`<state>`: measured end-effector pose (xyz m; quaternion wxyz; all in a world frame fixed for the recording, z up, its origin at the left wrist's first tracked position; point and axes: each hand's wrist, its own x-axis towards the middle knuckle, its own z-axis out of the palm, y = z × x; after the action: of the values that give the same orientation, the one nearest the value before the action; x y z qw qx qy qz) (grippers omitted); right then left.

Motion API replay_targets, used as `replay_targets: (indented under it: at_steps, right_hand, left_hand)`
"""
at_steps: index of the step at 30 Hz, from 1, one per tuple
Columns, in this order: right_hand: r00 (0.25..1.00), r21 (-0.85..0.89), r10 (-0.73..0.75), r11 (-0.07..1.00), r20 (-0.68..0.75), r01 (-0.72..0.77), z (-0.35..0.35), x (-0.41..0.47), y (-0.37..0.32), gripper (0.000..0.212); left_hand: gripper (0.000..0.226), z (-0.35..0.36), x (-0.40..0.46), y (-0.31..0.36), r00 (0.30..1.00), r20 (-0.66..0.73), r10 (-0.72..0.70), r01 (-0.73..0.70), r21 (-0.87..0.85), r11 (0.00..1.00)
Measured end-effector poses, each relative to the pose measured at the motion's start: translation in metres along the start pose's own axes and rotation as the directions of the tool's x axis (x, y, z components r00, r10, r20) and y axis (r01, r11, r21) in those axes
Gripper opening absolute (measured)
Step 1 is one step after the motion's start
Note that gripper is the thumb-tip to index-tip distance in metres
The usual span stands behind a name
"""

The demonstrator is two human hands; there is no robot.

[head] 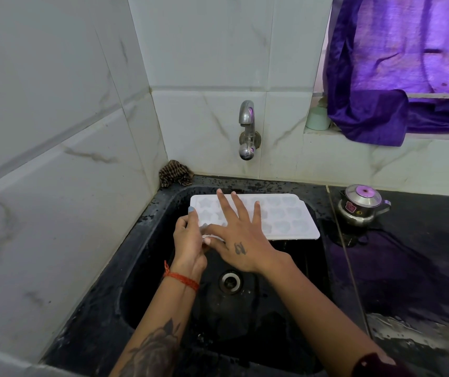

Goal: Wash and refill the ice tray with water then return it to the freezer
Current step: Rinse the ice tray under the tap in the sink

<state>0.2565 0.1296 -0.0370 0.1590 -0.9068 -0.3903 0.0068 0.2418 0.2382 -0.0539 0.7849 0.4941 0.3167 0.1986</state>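
Observation:
A white ice tray [286, 216] with shaped moulds is held level over the back of the black sink [147, 268], below the steel tap [247, 129]. My left hand [189, 240] grips the tray's near left corner, thumb on top. My right hand [238, 238] lies flat on the tray's left half with its fingers spread. No water runs from the tap. The moulds under my right hand are hidden.
A steel drain [230, 281] sits at the sink's bottom. A checked cloth [174, 174] is wedged in the back left corner. A small steel kettle [360, 204] stands on the wet black counter [422, 268] to the right. A green cup [318, 118] and purple curtain [397, 63] are on the sill.

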Motion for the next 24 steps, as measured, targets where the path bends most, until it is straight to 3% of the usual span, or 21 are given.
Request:
replay_targets:
  at_steps: [9,13,18,21,24]
  right_hand:
    - [0.999,0.111,0.023,0.994,-0.038,-0.019,0.001,-0.007,0.008,0.030]
    - [0.976,0.068,0.218,0.974,-0.004,-0.217,-0.007,-0.015,0.033,0.063]
    - [0.845,-0.031,0.534,0.845,0.027,-0.533,-0.015,-0.025,0.073,0.082]
    - [0.815,-0.028,0.571,0.820,0.095,-0.572,-0.016,-0.022,0.082,0.085]
    - [0.846,-0.007,0.517,0.854,0.129,-0.520,-0.014,-0.012,0.073,0.082]
  left_hand:
    - [0.026,0.002,-0.002,0.001,1.000,-0.016,0.017,-0.016,0.031,0.999]
    - [0.025,0.001,0.000,0.002,1.000,-0.017,-0.015,0.015,0.031,0.999]
    - [0.024,-0.001,-0.001,0.002,0.999,-0.035,-0.004,0.006,0.047,0.999]
    - [0.025,-0.001,-0.003,0.000,0.999,-0.035,-0.011,0.013,0.053,0.999]
    - [0.025,0.001,-0.005,-0.002,0.999,-0.033,-0.016,0.018,0.071,0.997]
